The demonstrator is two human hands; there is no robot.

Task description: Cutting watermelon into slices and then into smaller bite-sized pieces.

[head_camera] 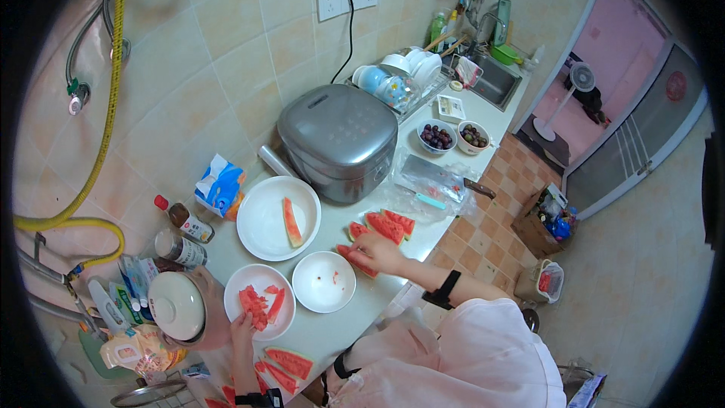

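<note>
My left hand [242, 330] is at the near rim of a white bowl [286, 326], its fingers pinching red watermelon flesh [254, 305] inside. More loose flesh lies in that bowl. On the right, my right hand [376, 252] has its fingers around a watermelon slice [362, 265] at the counter's edge. Several other slices [386, 228] lie just beyond it. Between my hands stands a smaller white bowl [324, 297] with seeds and a red scrap. Behind it, a large white plate [255, 238] bears a rind strip [291, 221]. More wedges [289, 361] rest near my left forearm.
A grey rice cooker [340, 136] stands against the tiled wall. A cleaver [433, 175] and a turquoise-handled knife [429, 200] lie on clear plastic. Two bowls of grapes [436, 137] stand farther along. A lidded pot [190, 317], a sauce bottle [190, 222] and a tissue pack [220, 186] are at left.
</note>
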